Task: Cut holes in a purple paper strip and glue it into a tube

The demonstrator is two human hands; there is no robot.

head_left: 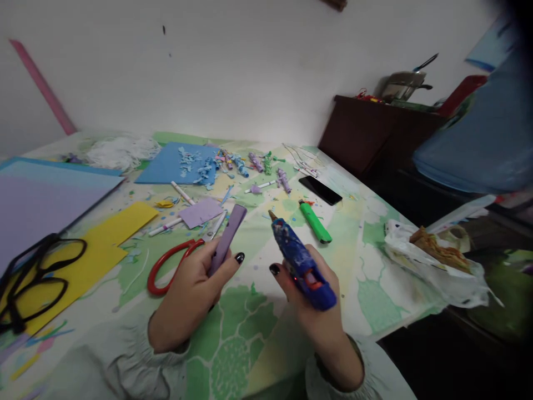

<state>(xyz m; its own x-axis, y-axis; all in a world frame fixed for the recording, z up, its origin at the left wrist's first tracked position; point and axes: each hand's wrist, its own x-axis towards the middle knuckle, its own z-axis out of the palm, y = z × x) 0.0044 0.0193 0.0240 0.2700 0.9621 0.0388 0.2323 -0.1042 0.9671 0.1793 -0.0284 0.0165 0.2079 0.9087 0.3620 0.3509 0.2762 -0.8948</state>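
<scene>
In my left hand (194,289) is a flat purple strip (227,236), pinched between thumb and fingers and pointing up and away. My right hand (310,300) is wrapped round a blue hot glue gun (302,261), its brass nozzle aimed away to the upper left; a small red light shows on its side. A gap separates the strip from the nozzle. Partly behind my left hand lie red-handled scissors (160,275). Just beyond them is a purple foam piece (201,213). A green utility knife (315,222) rests past the glue gun.
Black glasses (41,272) lie on yellow sheets (129,222) at the left. Farther back are a blue sheet (166,161) with cut scraps, small rolled pieces (283,181) and a black phone (320,190). A plastic bag (402,244) with food sits at the table's right edge.
</scene>
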